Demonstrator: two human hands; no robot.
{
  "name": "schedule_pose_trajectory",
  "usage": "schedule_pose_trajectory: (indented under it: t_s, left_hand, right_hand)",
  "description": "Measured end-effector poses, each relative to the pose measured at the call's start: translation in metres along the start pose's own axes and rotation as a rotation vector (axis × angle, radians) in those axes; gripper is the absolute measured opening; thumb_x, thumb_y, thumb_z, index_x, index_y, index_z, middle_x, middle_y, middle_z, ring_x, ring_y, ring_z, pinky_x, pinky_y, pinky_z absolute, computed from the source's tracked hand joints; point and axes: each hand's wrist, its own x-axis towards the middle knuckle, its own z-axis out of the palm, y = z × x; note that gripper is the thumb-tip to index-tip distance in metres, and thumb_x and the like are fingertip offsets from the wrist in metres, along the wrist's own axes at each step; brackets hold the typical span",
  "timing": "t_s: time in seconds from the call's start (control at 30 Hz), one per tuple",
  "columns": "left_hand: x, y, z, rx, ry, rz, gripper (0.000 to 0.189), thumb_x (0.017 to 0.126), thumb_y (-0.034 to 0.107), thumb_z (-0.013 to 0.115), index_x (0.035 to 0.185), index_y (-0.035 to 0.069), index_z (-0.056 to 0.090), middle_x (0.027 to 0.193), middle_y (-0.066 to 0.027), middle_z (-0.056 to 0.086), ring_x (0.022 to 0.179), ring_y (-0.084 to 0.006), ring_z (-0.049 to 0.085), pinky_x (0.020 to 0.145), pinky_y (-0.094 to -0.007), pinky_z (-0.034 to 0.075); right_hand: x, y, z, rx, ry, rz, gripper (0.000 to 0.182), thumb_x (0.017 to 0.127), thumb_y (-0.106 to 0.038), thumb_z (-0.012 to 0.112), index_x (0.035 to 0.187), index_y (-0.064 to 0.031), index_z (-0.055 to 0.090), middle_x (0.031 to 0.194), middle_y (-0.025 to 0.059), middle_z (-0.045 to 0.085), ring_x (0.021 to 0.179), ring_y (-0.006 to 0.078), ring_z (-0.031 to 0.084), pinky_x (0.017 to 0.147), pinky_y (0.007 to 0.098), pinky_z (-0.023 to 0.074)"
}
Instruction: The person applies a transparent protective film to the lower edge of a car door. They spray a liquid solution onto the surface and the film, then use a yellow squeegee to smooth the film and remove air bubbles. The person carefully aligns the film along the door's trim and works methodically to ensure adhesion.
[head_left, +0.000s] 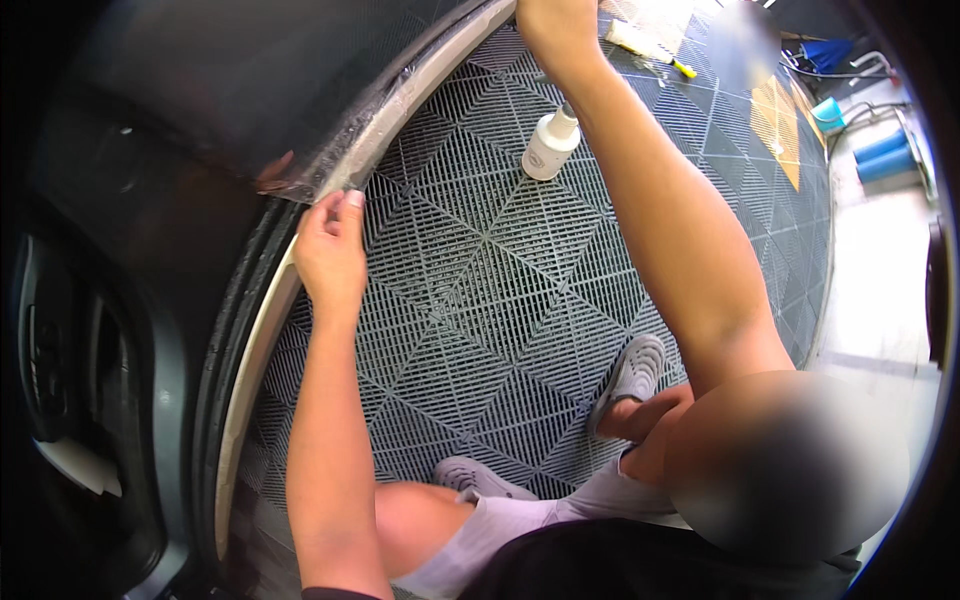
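A dark car door (247, 67) with a light-coloured edge (397, 112) lies along the left. Clear, wet-looking film (337, 146) runs beside that edge. My left hand (334, 244) is at the edge, thumb and fingertips pinched together on what looks like the film's lower end; the fingers partly hide it. My right arm reaches up to the top rim, where part of my right hand (556, 26) shows near the upper end of the edge; its fingers are cut off by the frame. A white spray bottle (551, 148) stands on the floor beside my right forearm.
Grey slatted floor tiles (480, 300) spread below, with my grey clogs (634, 375) on them. At the upper right lie a pale tool with a yellow tip (682, 67), a blue bucket (828, 114) and blue cylinders (885, 157). The door's inner panel (161, 375) is at the lower left.
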Motion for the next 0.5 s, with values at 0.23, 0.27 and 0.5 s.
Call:
schedule_pose_trajectory:
  t_s: [0.23,0.27,0.5]
  left_hand:
    - [0.004,0.002,0.01,0.031,0.219,-0.226,0.032,0.099,0.029,0.064,0.101,-0.002,0.071,0.084,-0.0053,0.07,0.066,-0.0099,0.058,0.065,-0.0273,0.049]
    - [0.007,0.006,0.013,0.003,0.246,-0.251,0.032,0.099,0.029,0.064,0.1,-0.002,0.071,0.084,-0.0052,0.07,0.066,-0.0097,0.058,0.064,-0.0272,0.048]
    - [0.003,-0.004,0.015,-0.119,0.297,-0.243,0.027,0.097,0.025,0.068,0.1,-0.001,0.072,0.087,-0.004,0.069,0.07,-0.008,0.057,0.066,-0.0235,0.046]
  right_hand:
    - [-0.069,0.018,0.074,-0.095,0.303,-0.267,0.026,0.083,0.006,0.058,0.108,-0.0003,0.064,0.097,0.0132,0.065,0.091,0.0313,0.063,0.082,0.0402,0.0488]
    - [-0.103,0.012,0.081,-0.045,0.218,-0.302,0.029,0.078,0.005,0.06,0.106,-0.0021,0.064,0.1,0.014,0.064,0.095,0.0357,0.06,0.086,0.046,0.045]
    - [-0.121,0.0,0.05,0.13,-0.567,-0.508,0.025,0.073,-0.007,0.067,0.098,-0.0102,0.064,0.098,0.0085,0.067,0.089,0.0284,0.064,0.077,0.0397,0.052]
